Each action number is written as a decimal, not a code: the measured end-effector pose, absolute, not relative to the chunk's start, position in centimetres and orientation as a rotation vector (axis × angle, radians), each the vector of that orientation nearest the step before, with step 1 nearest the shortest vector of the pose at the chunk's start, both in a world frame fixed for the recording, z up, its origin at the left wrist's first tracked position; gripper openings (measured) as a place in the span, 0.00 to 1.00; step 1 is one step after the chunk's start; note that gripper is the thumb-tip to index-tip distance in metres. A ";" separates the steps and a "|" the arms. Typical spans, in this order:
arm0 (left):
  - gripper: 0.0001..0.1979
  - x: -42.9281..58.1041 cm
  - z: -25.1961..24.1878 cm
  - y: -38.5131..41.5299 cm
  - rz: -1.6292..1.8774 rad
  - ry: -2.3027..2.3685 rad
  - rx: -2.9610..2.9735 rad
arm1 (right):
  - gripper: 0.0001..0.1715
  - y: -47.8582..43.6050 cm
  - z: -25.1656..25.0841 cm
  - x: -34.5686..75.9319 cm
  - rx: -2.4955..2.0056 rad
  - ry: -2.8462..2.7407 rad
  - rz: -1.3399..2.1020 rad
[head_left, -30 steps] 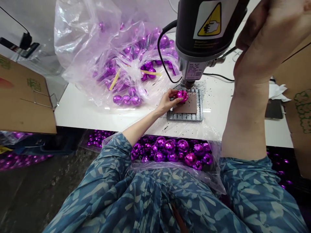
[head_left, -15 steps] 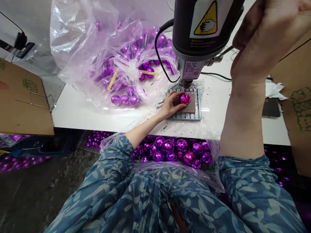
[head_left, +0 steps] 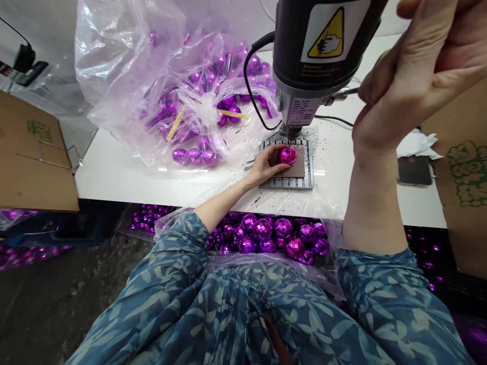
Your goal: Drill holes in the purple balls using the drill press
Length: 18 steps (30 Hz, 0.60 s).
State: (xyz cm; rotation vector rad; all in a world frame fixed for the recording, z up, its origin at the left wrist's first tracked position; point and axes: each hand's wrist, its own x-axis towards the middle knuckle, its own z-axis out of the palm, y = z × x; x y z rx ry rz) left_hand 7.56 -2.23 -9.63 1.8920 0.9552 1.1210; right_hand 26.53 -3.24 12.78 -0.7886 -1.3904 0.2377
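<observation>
A shiny magenta ball rests on a brown board over the grey slotted base plate of a drill press. My left hand grips this ball from its left side, thumb in front and fingers behind. The chuck is directly above the ball. At the upper right, my right hand is raised beside the drill press with its fingers curled; what it holds, if anything, is hidden.
A clear bag of purple balls covers the table's back left. An open bag of purple balls lies below the front edge. Cardboard boxes flank the table. A phone and white tissue are at right.
My right hand has moved slightly left and down, and its wrist has turned. My left hand stays on the ball. The view has shifted a little.
</observation>
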 end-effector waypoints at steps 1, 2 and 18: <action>0.40 7.6 -9.7 -2.2 1.118 0.951 1.894 | 0.40 -3.5 12.5 26.3 -0.775 -1.284 0.214; 0.40 7.6 -9.7 -2.2 1.114 0.947 1.896 | 0.39 -3.8 12.2 26.2 -0.763 -1.208 0.200; 0.32 7.6 -9.1 -2.6 1.078 1.019 1.886 | 0.34 -2.6 6.7 26.6 -0.611 -1.208 0.088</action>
